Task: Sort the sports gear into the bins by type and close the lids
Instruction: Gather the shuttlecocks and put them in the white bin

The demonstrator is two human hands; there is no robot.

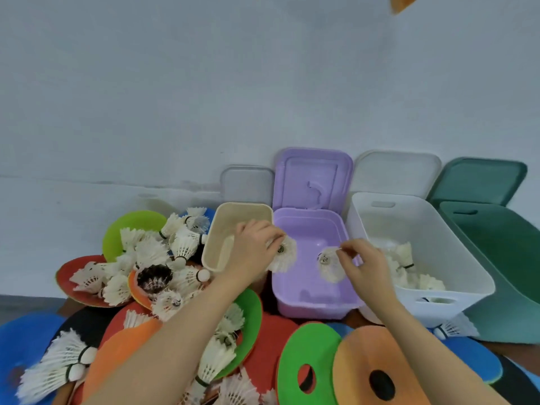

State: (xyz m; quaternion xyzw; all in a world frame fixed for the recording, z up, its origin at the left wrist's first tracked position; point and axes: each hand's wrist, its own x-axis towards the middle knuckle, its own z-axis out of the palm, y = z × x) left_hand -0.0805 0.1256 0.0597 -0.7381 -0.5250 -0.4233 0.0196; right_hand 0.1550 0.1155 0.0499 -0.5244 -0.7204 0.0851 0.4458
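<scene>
Mid-sort, the left hand (257, 244) and right hand (363, 258) are each pinching a shuttlecock (282, 254) over the purple bin (315, 305) at centre frame, probably heading right to the white bin (455, 258).

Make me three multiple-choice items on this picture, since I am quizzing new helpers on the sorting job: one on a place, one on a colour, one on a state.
1. Which bin already holds a heap of shuttlecocks?
A. the purple bin
B. the white bin
C. the green bin

2. What colour is the bin farthest to the right?
A. dark green
B. orange
C. black

3. How do the bin lids stand?
A. all shut
B. only the purple one open
C. all open, propped behind the bins

Key:
1 B: white shuttlecocks are heaped in the white bin, while the left hand and right hand each hold one shuttlecock over the purple bin.
2 A: the green bin sits at the right end.
3 C: the purple lid and its neighbours stand upright against the wall.
</scene>
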